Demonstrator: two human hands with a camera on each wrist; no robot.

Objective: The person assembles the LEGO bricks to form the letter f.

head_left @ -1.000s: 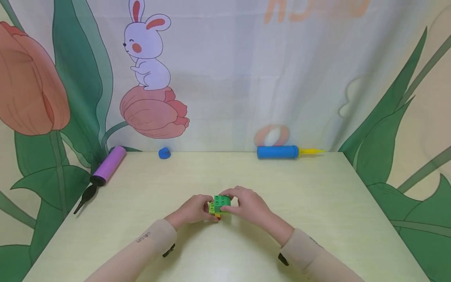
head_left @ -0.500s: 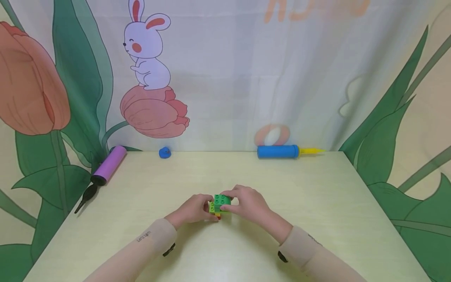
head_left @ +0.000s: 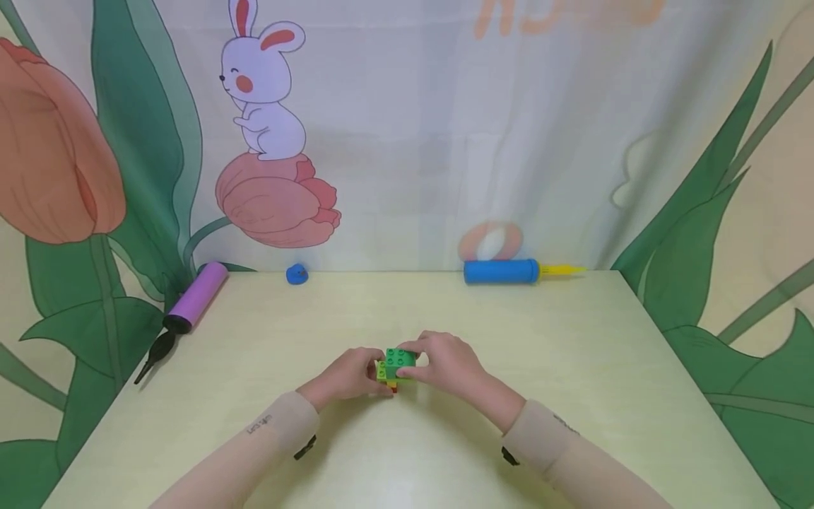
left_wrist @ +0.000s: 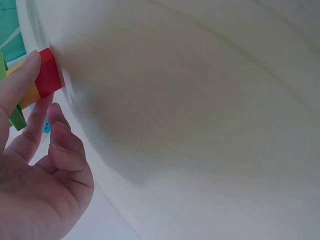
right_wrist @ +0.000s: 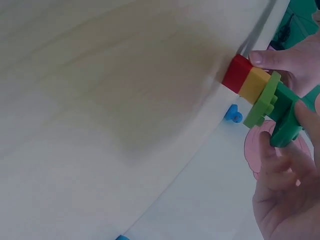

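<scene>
Between both hands at the middle of the table stands an upright stack of toy building bricks. Lowest is a red brick (right_wrist: 236, 74), with a yellow brick (right_wrist: 255, 86) above it. A flat lime green piece (right_wrist: 263, 101) lies across the yellow one, and a darker green brick with a curved side (head_left: 396, 362) tops the stack. My left hand (head_left: 348, 373) grips the red and yellow bricks low down, thumb on the near side. From the right, my right hand (head_left: 450, 364) pinches the dark green brick between thumb and fingers, partly covering it.
A small blue toy duck (head_left: 297, 274) and a blue pump with a yellow nozzle (head_left: 501, 271) sit along the table's back edge. A purple pump with a black tip (head_left: 200, 293) lies at the left edge. Behind hangs a printed curtain (head_left: 394, 141).
</scene>
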